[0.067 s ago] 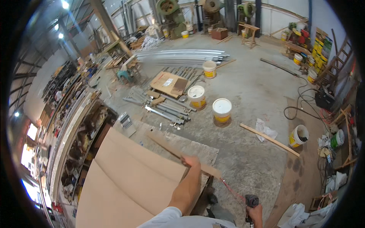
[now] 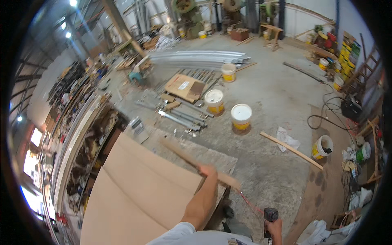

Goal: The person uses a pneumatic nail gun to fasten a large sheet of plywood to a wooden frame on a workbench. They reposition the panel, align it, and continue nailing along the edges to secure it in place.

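With its fingers over the edge, my left hand (image 2: pixel 209 170) grips a long, narrow wooden strip (image 2: pixel 179 153). The strip runs slantwise just past the far right edge of a large tan board (image 2: pixel 139 179), whose surface shows a curved line. My right hand (image 2: pixel 274 229), at the lower right, is closed around the handle of a dark pistol-grip power tool (image 2: pixel 270 214). The tool's head is up, apart from the strip. A thin reddish line on the floor (image 2: pixel 250 201) runs between the strip's near end and the tool; I cannot tell what it is.
White-and-yellow buckets (image 2: pixel 241 116) stand beyond the board, near metal tubes (image 2: pixel 181 119) and flat cardboard (image 2: pixel 184 87). A loose wooden batten (image 2: pixel 290 150) lies on the floor at right. Cluttered shelving (image 2: pixel 87 163) borders the left side. A black cable (image 2: pixel 322 118) loops at far right.
The whole view has shifted slightly, with the surroundings a little to the right and lower. Both hands keep their holds on the strip and the tool.
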A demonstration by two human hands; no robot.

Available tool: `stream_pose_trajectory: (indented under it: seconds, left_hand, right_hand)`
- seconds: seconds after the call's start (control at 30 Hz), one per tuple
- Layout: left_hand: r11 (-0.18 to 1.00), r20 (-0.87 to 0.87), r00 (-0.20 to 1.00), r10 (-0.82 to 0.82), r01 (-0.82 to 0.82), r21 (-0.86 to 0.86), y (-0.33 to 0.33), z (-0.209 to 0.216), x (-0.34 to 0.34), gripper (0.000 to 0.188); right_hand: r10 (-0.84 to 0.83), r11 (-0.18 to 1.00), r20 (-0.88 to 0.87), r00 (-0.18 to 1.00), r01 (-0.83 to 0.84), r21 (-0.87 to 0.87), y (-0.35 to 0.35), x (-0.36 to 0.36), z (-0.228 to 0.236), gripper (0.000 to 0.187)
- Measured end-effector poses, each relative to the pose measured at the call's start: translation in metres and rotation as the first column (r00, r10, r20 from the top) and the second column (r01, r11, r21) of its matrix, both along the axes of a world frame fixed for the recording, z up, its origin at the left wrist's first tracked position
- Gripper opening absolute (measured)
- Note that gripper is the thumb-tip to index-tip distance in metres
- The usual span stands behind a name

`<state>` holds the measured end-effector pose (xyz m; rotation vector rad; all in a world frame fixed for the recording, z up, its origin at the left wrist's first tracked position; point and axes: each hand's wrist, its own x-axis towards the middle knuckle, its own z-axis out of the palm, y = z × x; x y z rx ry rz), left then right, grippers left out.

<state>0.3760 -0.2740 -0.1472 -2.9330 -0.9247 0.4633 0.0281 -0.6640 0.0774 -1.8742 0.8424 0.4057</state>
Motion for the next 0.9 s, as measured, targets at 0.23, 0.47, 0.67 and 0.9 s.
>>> stream_pose_trajectory:
  seconds: [0.23,0.47,0.67,0.9]
  left_hand:
    - [-0.069,0.104,0.434,0.895,0.364,-0.929,0.012,0.230,-0.067,0.075]
    - [0.180,0.309,0.547,0.778,0.277,-0.944,0.136,0.314,-0.248,0.066]
    - [0.837,0.759,0.382,0.527,-0.079,-0.541,0.231,0.284,-0.476,0.065]
    - [0.878,0.656,0.614,0.439,-0.448,-0.167,0.340,0.200,-0.651,0.056]
  right_hand:
    - [0.153,0.988,0.077,0.985,-0.153,-0.002,0.012,0.045,-0.022,0.009]
    - [0.371,0.929,0.242,0.897,-0.362,-0.082,0.048,0.089,-0.011,0.008]
    - [0.525,0.851,0.290,0.800,-0.486,-0.201,0.121,0.083,-0.011,0.011]
    - [0.513,0.854,0.200,0.835,-0.519,-0.022,0.257,-0.004,0.019,0.021]
